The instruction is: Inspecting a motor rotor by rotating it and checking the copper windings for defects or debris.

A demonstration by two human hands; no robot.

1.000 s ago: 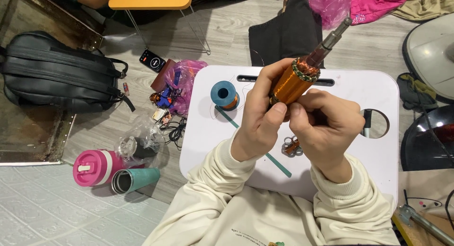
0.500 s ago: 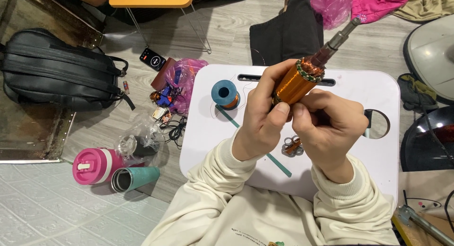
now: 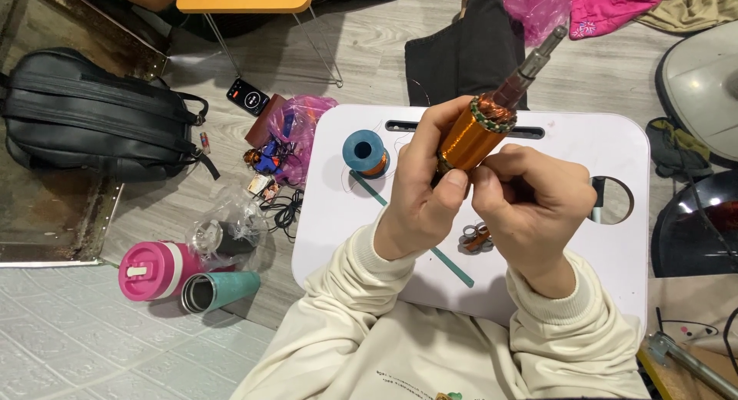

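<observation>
Both hands are holding 1 motor armature (image 3: 475, 135) up above the white surface (image 3: 569, 146), tilted so its steel shaft (image 3: 536, 60) is pointing up and to the right. Left hand (image 3: 423, 188) is wrapping its fingers around the orange copper winding, with the thumb pressing on the lower end of the winding. Right hand (image 3: 530, 204) is curling closed just beside it, fingertips meeting the base of the armature from the right; what those fingertips are pinching is too small to tell. Cream sleeves are covering both wrists.

On the surface, a blue spool (image 3: 364, 153) of copper wire is sitting near the left edge, well apart from the hands. A thin teal strip (image 3: 453, 265) is lying diagonally across the surface, passing under the left hand. A small cluster of metal rings (image 3: 477, 238) is resting just below the hands.

On the floor to the left, a black backpack (image 3: 92, 119) is lying flat, a pink tumbler (image 3: 150, 271) and a teal cup (image 3: 219, 290) are lying side by side, and a phone (image 3: 247, 97) is resting near a pink plastic bag (image 3: 304, 123).
</observation>
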